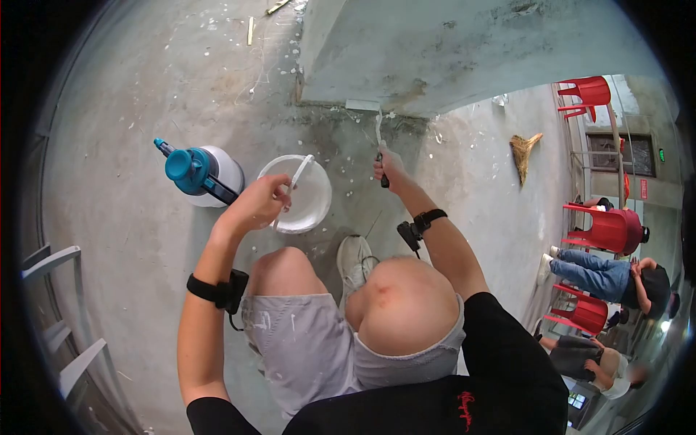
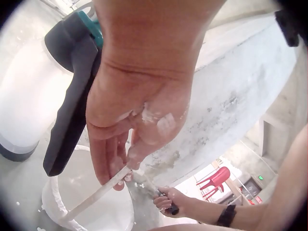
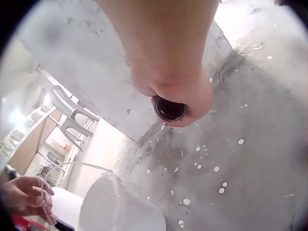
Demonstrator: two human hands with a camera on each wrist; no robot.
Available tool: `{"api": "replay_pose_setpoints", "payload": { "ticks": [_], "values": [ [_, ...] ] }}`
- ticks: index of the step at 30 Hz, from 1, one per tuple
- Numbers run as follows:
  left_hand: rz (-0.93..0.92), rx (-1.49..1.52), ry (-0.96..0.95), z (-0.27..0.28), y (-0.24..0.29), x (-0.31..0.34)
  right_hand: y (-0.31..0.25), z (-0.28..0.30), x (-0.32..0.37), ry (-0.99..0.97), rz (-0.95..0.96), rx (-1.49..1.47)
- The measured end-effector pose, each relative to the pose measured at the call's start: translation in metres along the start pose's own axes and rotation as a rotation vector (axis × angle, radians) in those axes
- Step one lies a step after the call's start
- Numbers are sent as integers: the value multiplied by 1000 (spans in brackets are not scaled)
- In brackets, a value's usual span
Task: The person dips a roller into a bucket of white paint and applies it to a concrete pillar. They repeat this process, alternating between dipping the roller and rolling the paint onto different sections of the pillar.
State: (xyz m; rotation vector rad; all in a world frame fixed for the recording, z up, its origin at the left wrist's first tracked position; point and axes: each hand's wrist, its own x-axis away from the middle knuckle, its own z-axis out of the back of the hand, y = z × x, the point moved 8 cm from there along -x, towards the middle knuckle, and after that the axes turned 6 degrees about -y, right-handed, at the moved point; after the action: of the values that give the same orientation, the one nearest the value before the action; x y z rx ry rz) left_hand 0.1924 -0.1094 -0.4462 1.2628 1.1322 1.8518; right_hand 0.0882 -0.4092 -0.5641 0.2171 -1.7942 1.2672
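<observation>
My left hand [image 1: 264, 201] pinches a thin whitish strip [image 1: 297, 174] between thumb and fingers, over a white bucket [image 1: 319, 196]; the strip reaches the bucket's rim. White smears mark the palm in the left wrist view. My right hand [image 1: 390, 170] grips the dark handle [image 1: 385, 181] of a roller, whose white head [image 1: 362, 105] lies at the lower edge of a grey wall [image 1: 406, 65]. In the right wrist view the handle's round end [image 3: 171, 109] shows inside the curled right hand [image 3: 178, 96], and the roller head is hidden.
Left of the bucket stands a white jug with a teal lid [image 1: 187, 167]. A brown object [image 1: 523, 154] lies on the spotted floor [image 1: 478, 210]. Grey chair parts [image 1: 54, 262] are at the far left. Red chairs [image 1: 605, 228] and people [image 1: 602, 275] are at the right.
</observation>
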Motion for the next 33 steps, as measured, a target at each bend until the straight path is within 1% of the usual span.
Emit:
{"api": "replay_pose_setpoints", "payload": {
  "ticks": [4,7,9,10,12,13,15,17,20,23,24,25,26,28,29,31,33],
  "values": [
    [45,-13,-10,3,2,2,-8,-2,19,35,12,-26],
    [59,-11,-10,1,-1,1,-27,10,54,46,35,-58],
    [47,-6,-8,0,-2,0,-58,-2,90,-33,116,-135],
    [36,-10,-5,-1,-2,-1,-69,-3,105,-27,120,-135],
    [13,-20,-12,-3,0,-2,-94,-5,130,-77,219,-140],
    [14,-27,-11,-2,0,-3,-98,1,137,-70,226,-143],
    [13,-37,-11,-3,2,-2,-111,18,148,-24,305,-174],
    [43,-9,-18,-3,1,-2,-109,40,139,-44,323,-182],
    [47,3,-19,-3,0,-1,-93,63,107,-71,270,-159],
    [45,13,-40,-3,3,-1,-65,85,62,-109,270,-137],
    [44,11,-53,-4,5,-1,-47,94,45,-88,215,-139],
    [53,9,-51,-3,7,-2,-35,96,36,-69,165,-140],
    [61,7,-49,-2,9,-4,-26,97,28,-59,170,-146],
    [66,-5,-57,-4,10,-8,-3,89,16,-49,74,-109],
    [75,-10,-49,-3,9,-9,0,85,11,-49,74,-110],
    [74,-3,-57,-4,6,-10,16,81,1,-25,1,-133],
    [75,5,-76,-10,2,-10,22,79,-7,-44,-7,-155]
  ]
}}
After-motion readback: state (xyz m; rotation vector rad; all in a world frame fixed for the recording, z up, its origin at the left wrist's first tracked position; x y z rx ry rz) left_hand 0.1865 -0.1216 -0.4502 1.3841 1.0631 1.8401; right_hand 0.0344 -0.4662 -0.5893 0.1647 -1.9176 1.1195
